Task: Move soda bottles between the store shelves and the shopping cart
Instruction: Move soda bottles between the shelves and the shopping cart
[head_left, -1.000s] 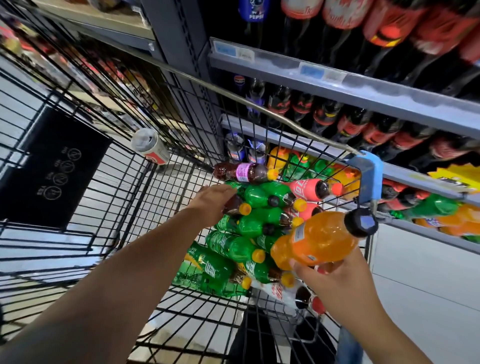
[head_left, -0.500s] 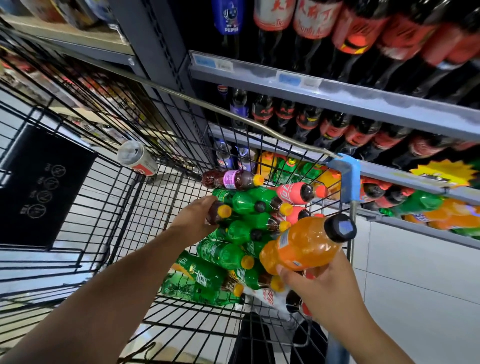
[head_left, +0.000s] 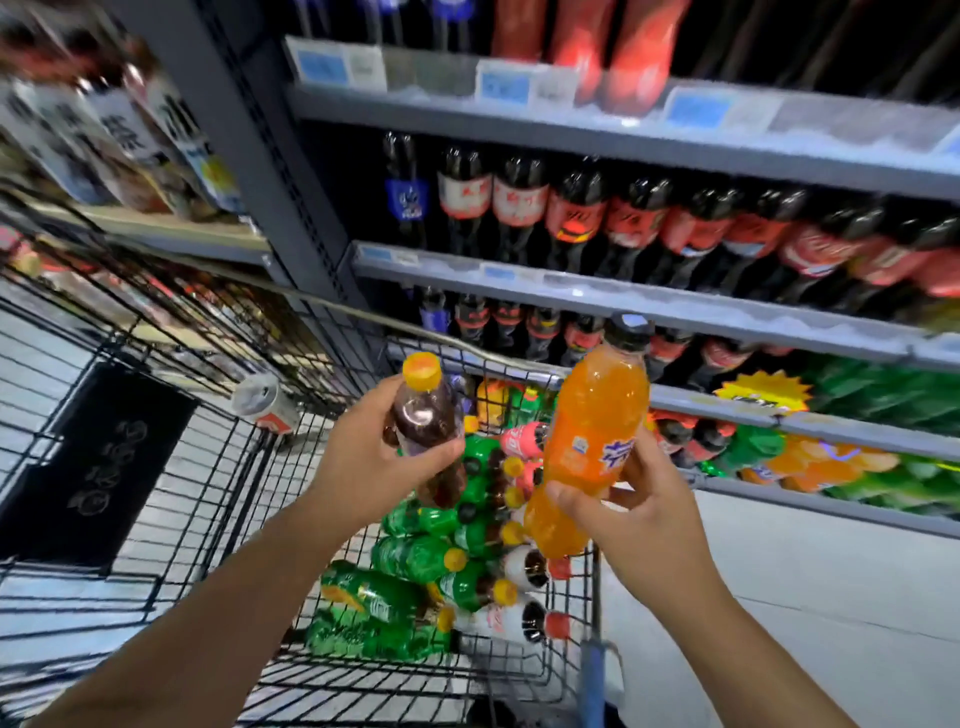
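My left hand (head_left: 363, 467) grips a dark brown soda bottle (head_left: 426, 415) with a yellow cap, held upright above the cart. My right hand (head_left: 639, 514) grips an orange soda bottle (head_left: 592, 441) with a black cap, also upright, just right of the brown one. Below both hands lies a pile of green bottles (head_left: 410, 556) with yellow caps and a few pink and red-capped ones in the black wire shopping cart (head_left: 218, 467). The store shelves (head_left: 623, 301) behind hold rows of dark cola bottles (head_left: 634, 223).
A can (head_left: 265, 400) lies at the cart's far side. The lowest shelf (head_left: 831, 431) on the right carries green and orange bottles beside a yellow star tag (head_left: 763, 389). A blue cart handle piece (head_left: 592, 670) stands at the near right corner. Pale floor lies right of the cart.
My left hand has lifted a brown bottle out of the pile and raised it upright. The right hand has turned the orange bottle from lying sideways to upright. The view has tilted up.
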